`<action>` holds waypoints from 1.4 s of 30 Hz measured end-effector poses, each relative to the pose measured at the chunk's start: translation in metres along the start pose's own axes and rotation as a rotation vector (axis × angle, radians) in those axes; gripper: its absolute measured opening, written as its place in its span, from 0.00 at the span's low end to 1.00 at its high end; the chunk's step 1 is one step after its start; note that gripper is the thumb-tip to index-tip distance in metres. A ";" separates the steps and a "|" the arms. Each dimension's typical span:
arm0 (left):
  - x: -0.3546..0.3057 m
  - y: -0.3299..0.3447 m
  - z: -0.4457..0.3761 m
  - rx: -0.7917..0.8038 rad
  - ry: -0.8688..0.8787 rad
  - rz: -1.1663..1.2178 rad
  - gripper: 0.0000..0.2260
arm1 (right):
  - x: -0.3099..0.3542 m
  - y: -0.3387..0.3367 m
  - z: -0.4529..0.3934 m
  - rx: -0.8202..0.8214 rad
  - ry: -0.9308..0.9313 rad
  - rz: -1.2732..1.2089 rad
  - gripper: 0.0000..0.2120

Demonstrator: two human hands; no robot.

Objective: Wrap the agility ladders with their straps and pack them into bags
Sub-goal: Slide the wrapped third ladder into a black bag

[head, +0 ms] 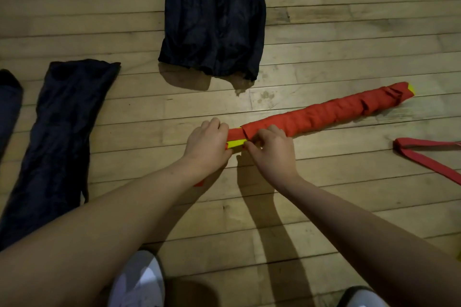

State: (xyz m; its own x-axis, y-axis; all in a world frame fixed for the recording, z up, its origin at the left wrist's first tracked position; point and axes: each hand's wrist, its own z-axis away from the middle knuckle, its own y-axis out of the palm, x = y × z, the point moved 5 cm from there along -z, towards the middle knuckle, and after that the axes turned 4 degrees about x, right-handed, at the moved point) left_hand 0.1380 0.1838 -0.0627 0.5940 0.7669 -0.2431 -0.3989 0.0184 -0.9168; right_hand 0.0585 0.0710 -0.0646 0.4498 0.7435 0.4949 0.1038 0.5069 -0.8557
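Note:
A bundled agility ladder (324, 111) lies slanted on the wooden floor, its yellow rungs wound in red strap from near centre to upper right, with a yellow tip showing at each end. My left hand (208, 143) grips the bundle's near end. My right hand (270, 148) pinches the red strap right beside it, over the wrapped part. A short red strap end (199, 183) peeks out under my left wrist. Dark navy bags lie flat: one (57, 137) at the left, two side by side (214, 20) at the top centre.
Loose red strap (429, 154) of another ladder lies on the floor at the right edge. Another dark bag edge (8, 104) shows at the far left. My white shoes (139, 281) stand at the bottom. Bare wooden floor (336, 207) surrounds the bundle.

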 end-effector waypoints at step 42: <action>0.242 0.021 0.183 0.085 -0.720 0.180 0.23 | 0.255 0.173 0.001 0.586 -0.928 0.469 0.18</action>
State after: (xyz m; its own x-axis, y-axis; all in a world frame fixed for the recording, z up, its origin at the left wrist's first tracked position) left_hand 0.1456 0.4871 -0.0826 -0.0788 0.9926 -0.0924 -0.5170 -0.1199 -0.8476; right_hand 0.1906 0.3488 -0.0865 -0.5022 0.8186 0.2787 -0.4291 0.0440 -0.9022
